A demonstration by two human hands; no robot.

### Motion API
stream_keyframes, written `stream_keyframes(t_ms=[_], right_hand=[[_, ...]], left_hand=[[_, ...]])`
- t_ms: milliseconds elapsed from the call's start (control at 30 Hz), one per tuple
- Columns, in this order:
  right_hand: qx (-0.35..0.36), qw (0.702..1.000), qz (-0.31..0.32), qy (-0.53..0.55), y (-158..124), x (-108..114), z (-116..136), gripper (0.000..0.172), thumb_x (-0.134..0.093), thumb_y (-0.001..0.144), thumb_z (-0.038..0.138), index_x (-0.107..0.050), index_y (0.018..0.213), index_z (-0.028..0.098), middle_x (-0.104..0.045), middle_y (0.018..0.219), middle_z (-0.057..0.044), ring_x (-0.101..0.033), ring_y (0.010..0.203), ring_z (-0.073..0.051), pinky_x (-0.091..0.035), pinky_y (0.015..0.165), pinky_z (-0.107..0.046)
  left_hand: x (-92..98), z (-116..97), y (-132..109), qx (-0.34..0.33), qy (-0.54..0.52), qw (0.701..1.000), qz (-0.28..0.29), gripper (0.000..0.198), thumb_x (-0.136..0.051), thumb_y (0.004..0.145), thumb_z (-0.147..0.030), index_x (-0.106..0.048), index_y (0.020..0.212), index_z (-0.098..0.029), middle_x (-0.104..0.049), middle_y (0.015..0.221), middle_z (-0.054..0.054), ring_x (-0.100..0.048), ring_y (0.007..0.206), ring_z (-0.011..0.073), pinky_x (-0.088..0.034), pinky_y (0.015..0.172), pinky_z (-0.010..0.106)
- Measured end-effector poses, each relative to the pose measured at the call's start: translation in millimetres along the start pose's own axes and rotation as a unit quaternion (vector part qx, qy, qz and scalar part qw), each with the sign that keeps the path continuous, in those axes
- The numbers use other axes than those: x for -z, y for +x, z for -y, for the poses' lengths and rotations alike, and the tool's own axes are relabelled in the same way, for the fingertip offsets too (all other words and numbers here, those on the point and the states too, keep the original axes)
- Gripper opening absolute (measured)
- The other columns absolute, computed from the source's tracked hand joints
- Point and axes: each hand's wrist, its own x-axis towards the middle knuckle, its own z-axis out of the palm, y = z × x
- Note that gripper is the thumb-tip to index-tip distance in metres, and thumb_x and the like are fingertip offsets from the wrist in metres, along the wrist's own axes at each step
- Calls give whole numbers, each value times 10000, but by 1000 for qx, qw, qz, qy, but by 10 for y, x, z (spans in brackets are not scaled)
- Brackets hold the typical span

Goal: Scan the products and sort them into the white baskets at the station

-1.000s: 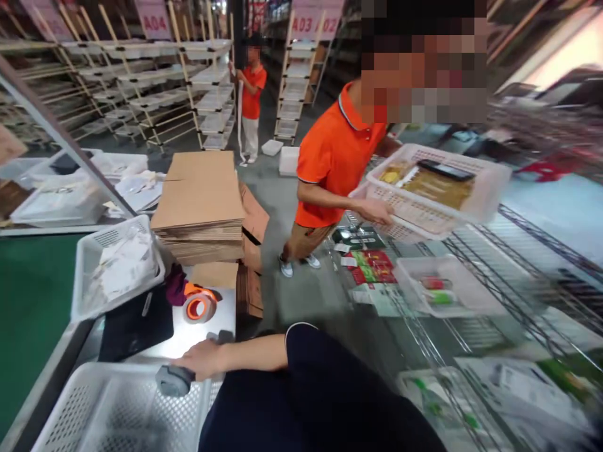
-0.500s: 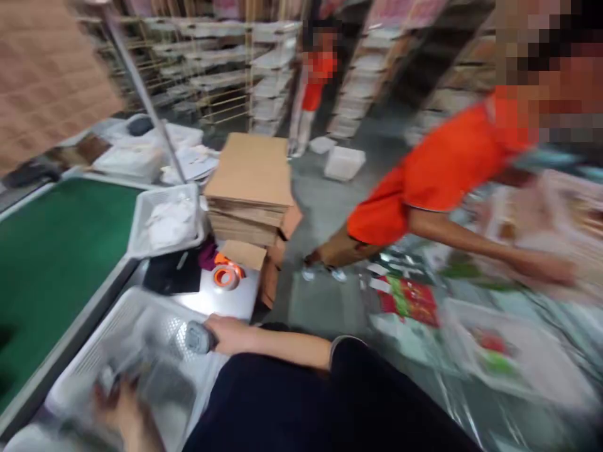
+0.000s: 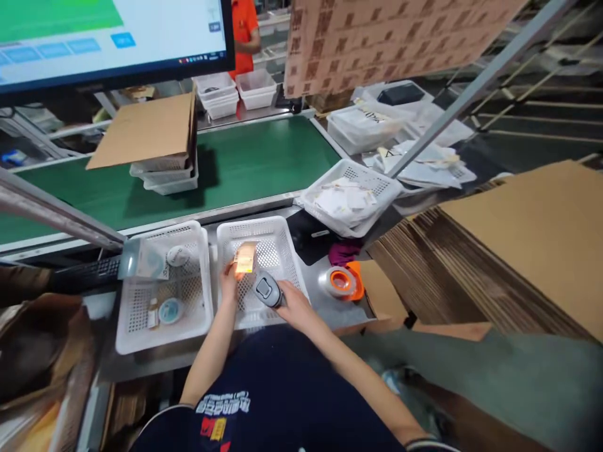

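1. Left basket (image 3: 162, 339): white perforated plastic, standing on the steel worktop (image 3: 325, 311). It holds a clear pouch (image 3: 141, 258), two round flat items and a small bottle (image 3: 151, 312).
2. Middle basket (image 3: 280, 248): same type, just beside the left basket. Nothing shows in it but the small packet (image 3: 245, 257), which is held above its floor and lit bright yellow-white.
3. Right basket (image 3: 374, 179): set at an angle by the belt edge and filled with loose paper slips (image 3: 343, 198).
4. Green conveyor belt (image 3: 254, 157): carries a stack of white baskets (image 3: 164, 179) with a cardboard sheet (image 3: 141, 132) on top.
5. Left hand (image 3: 230, 279): the forearm reaches forward into the middle basket, and the fingertips pinch the lower edge of the small packet, holding it upright.
6. Right hand (image 3: 294, 304): curled tight around the grip of a grey barcode scanner (image 3: 267, 290), whose head points at the small packet from just beside it, over the near wall of the middle basket.
7. Orange tape roll (image 3: 340, 281): lies flat on the worktop to the right of the right hand, near a stack of flat cardboard (image 3: 518, 251).
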Motion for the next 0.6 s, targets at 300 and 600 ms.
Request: stream_keyframes(t_ms=[300,600], right_hand=[[1,1000,22,9,-44,-55,-440,433,-681,829,205,-686,1262,193,-733,1215,-112,-719,1138,-310,-552,956,-397],[-11,999,44,28,-226,92,-932,421,-630,782,260,-717,1192,217,-715,1210,-129,-739,1115,-336,-580,974,-456]], left_hand=[[1074,-742,282,-266,280,906,-175,418,-625,1030,-191,-646,1439,-111,-487,1711,224,-392,1652,280,-306,1384,475],[2544,-1503,562,-58,494,823,-273,655,-759,888,-205,-534,1427,92,-578,1462,442,-556,1422,569,-466,1149,735]])
